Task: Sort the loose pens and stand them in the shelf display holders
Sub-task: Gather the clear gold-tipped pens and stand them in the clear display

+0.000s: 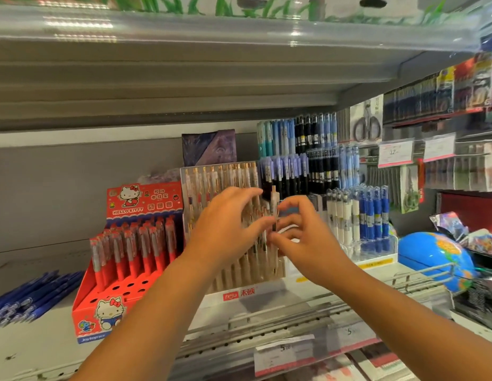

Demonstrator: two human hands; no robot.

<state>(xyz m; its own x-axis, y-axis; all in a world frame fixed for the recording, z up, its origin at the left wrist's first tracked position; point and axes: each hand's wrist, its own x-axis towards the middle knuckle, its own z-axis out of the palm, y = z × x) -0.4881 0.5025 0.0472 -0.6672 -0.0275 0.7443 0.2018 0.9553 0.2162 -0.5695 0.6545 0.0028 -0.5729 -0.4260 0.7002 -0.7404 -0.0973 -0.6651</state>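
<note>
Before the holder (239,274), right grip (302,237) pinches a pen (274,203) (upright), left grip (228,224) spread.

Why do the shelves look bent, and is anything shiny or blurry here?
Head view: the wide lens bows the grey metal upper shelf; glare streaks the clear plastic shelf lip; the hanging card packets at the right edge smear; the left hand, right hand and white-topped pen look slightly soft.

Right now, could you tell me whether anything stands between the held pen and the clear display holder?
Nothing visible does: the right hand pinches the pen upright, the left hand beside it, directly before the clear holder and its standing pens.
</note>
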